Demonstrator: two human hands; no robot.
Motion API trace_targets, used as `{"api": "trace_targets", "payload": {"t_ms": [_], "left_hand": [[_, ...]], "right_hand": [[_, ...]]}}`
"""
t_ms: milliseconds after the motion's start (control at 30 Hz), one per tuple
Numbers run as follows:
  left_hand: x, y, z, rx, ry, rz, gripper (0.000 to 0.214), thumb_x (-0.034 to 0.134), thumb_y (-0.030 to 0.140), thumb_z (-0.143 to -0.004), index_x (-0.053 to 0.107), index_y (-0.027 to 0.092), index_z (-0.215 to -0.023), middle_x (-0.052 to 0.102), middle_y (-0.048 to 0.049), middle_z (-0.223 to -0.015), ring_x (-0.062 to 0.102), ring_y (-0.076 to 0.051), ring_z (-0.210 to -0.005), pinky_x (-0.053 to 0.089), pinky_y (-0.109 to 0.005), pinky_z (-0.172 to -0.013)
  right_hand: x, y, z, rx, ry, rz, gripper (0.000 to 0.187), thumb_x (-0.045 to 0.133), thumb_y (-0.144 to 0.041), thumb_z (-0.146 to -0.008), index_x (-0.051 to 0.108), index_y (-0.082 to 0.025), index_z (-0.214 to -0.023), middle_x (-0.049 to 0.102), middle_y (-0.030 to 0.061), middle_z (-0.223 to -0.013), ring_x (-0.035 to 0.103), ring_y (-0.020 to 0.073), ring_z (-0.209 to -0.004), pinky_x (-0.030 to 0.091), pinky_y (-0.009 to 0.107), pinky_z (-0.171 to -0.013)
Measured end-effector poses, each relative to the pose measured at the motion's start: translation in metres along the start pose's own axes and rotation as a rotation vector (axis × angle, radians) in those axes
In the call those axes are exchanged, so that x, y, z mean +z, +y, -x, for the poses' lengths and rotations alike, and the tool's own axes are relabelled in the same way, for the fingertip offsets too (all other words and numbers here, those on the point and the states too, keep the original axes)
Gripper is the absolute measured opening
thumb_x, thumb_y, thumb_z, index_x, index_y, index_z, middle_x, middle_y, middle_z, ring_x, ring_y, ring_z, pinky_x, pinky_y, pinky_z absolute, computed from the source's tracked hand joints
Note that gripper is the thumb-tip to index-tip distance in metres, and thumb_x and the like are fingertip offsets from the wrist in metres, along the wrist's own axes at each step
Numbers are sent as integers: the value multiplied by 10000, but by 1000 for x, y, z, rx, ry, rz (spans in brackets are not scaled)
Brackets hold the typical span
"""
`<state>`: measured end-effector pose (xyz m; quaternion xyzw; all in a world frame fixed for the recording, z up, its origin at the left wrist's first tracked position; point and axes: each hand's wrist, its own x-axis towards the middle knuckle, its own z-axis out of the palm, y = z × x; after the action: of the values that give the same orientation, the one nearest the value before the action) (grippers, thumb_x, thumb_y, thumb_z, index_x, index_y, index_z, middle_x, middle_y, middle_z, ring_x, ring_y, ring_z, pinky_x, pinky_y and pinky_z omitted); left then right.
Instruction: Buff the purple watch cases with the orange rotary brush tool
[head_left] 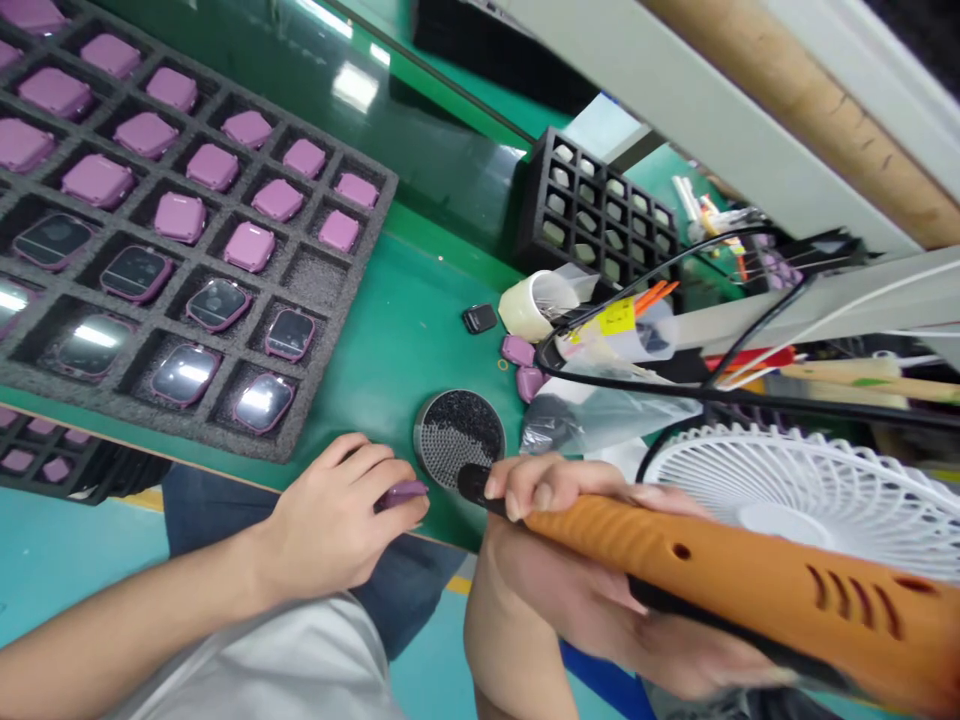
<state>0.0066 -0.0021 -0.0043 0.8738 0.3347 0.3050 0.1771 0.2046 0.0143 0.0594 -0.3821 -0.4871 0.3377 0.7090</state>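
Observation:
My left hand [341, 515] is closed around a purple watch case [403, 492], most of it hidden by the fingers. My right hand [570, 500] grips an orange power tool that looks like an electric screwdriver [735, 560]. The tool's black front end [472, 484] is over the near rim of a round metal dish [442, 445]. This dish has a perforated plate partly covered with tiny dark pieces, too small to make out. At the left, a grey foam tray [319, 350] holds purple watch cases, some with dark glossy faces up; one pocket at its right side is bare.
Beyond the dish stand a cream tape roll [529, 305], a small black part [479, 318], loose purple cases [529, 382] and a plastic cup [652, 335]. A white fan guard [810, 470] and black cable [750, 402] lie at the right. Behind is a black compartment tray [536, 215].

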Motion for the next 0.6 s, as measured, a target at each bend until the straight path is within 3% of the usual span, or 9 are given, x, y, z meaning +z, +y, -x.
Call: {"api": "trace_targets", "payload": {"t_ms": [133,200,367,600], "left_hand": [[0,0,-1,13,21,-11,174,703,287,-1071,762,230,-1225,752,-65,-1182,650,-271,-1100,471,-486,-1022],[-1,0,-2,11,7,-9,183,695,308,-1078,763,230,-1229,752,-71,-1181,651,-276,-1109,468,-492,-1029],[-4,1,-3,8,-6,-6,187,671,284,-1077,765,232,-1230,744,-79,-1182,651,-284,-1117,464,-503,-1030],[-2,1,-1,4,-10,-6,184,675,274,-1073,761,239,-1231,738,-79,-1186,644,-284,-1119,459,-505,-1037]], "right_hand": [[14,-29,7,120,94,105,443,682,-730,-973,737,-337,-1170,645,-23,-834,556,188,-634,548,410,-597],[20,-35,12,150,112,92,430,616,-728,-1014,724,-335,-1154,637,-29,-818,547,190,-632,533,403,-604],[17,-26,20,163,83,18,607,298,-789,-1079,695,-341,-1184,629,-25,-811,554,189,-644,528,392,-601],[14,-23,23,177,34,19,637,320,-839,-1049,669,-328,-1202,633,-16,-840,569,191,-660,538,409,-598]]}}
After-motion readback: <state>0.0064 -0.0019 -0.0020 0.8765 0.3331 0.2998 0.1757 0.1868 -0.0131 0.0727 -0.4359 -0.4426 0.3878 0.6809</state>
